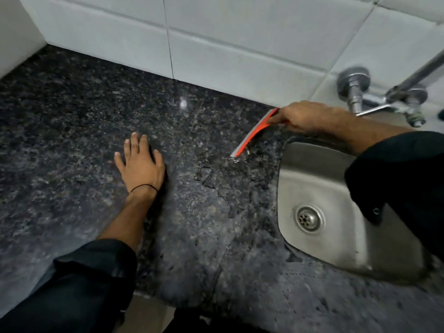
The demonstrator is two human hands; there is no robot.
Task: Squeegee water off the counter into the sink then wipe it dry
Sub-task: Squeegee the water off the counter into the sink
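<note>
My right hand [305, 116] grips the handle of an orange squeegee [254, 133], whose grey rubber blade rests on the dark speckled granite counter [72, 111] just left of the steel sink [319, 188]. A thin trail of water [216, 188] runs from the blade's near end down the counter toward the sink's left rim. My left hand [139, 162] lies flat on the counter, fingers spread, holding nothing, well left of the squeegee. No cloth is in view.
White wall tiles [216, 44] stand behind the counter. A chrome wall tap [355, 92] and its pipework sit above the sink at the right. The sink drain [308, 218] shows in the basin. The counter's front edge [149, 296] is near my body.
</note>
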